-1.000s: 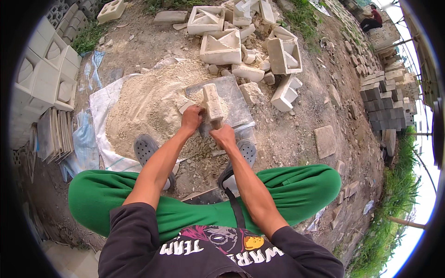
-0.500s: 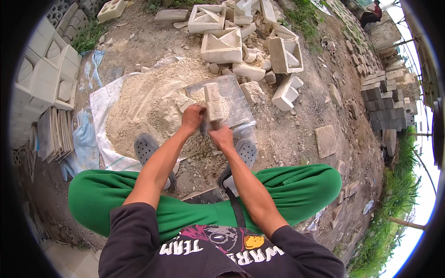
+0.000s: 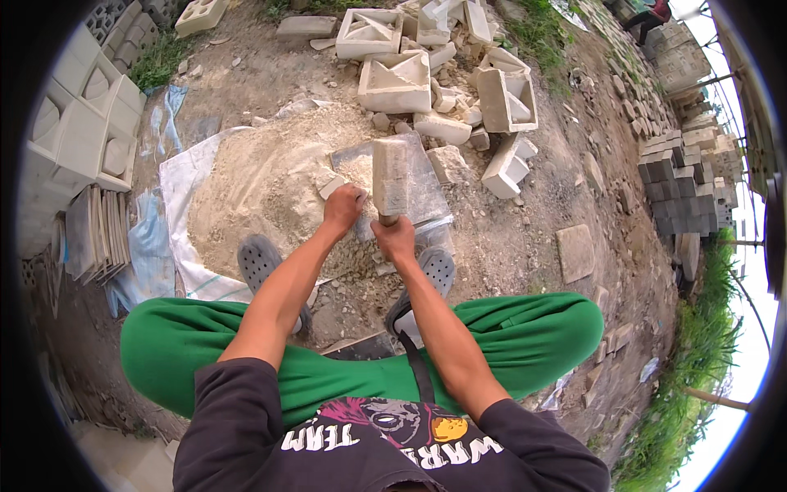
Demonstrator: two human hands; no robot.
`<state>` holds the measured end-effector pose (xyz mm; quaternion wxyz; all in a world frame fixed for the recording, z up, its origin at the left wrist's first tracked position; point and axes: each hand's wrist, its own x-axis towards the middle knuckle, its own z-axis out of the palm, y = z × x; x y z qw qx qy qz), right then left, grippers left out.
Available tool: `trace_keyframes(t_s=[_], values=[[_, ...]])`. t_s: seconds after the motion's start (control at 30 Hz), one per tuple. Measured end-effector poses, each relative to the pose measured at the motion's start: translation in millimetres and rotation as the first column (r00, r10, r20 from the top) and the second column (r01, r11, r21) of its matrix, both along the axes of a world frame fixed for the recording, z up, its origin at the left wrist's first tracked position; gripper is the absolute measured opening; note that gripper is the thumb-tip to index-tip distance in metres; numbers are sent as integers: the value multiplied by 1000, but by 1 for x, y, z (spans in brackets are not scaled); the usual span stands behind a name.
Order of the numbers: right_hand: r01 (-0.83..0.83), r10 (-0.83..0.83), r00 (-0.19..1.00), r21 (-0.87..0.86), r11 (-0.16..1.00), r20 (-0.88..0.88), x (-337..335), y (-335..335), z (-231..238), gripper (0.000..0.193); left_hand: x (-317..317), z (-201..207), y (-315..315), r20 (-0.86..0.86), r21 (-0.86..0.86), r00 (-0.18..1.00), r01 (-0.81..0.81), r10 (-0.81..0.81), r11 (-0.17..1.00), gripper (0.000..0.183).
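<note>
My right hand point(image 3: 395, 239) is wrapped round the short handle of a mallet point(image 3: 390, 175) with a big, dusty, block-shaped head. The head is held up over a flat grey slab point(image 3: 425, 184) that lies on the ground and carries pale crumbs. Just left of the mallet, my left hand point(image 3: 344, 207) is closed on a chunk of pale broken block point(image 3: 331, 188), whose flat end sticks out past the fingers. Beside the slab spreads a heap of crushed, sandy powder point(image 3: 254, 193) on a white sheet point(image 3: 182, 184).
Broken pale blocks point(image 3: 395, 86) are piled beyond the slab. White moulded blocks point(image 3: 102, 90) and thin leaning boards point(image 3: 98, 234) stand at left. Grey blocks point(image 3: 676, 176) are stacked at right, near grass point(image 3: 697, 353). A person point(image 3: 652, 18) is at the far right.
The mallet has risen from the slab, its head now looking larger and slightly farther right. My left hand stays nearly in place with the chunk.
</note>
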<state>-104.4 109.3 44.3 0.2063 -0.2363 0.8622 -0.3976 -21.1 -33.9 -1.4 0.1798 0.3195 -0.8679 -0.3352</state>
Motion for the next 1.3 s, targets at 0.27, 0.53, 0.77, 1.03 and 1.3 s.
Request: trace_keyframes(t_s=[0.27, 0.53, 0.77, 1.03, 1.3], values=[[-59, 47, 996, 176, 983, 70, -14, -4, 18, 40, 3, 0, -2, 32, -4, 999, -25, 25, 1000, 10], [-16, 10, 997, 72, 997, 81, 4, -12, 14, 41, 1, -2, -1, 52, 39, 997, -57, 55, 998, 12], [-44, 12, 993, 275, 961, 116, -11, -3, 11, 46, 2, 6, -2, 78, 35, 996, -33, 30, 999, 15], [49, -48, 999, -2, 999, 24, 4, -19, 22, 42, 1, -8, -3, 43, 36, 998, -55, 54, 998, 13], [-41, 10, 993, 273, 961, 114, 2, -7, 3, 44, 7, -8, -6, 73, 40, 995, -73, 70, 997, 15]])
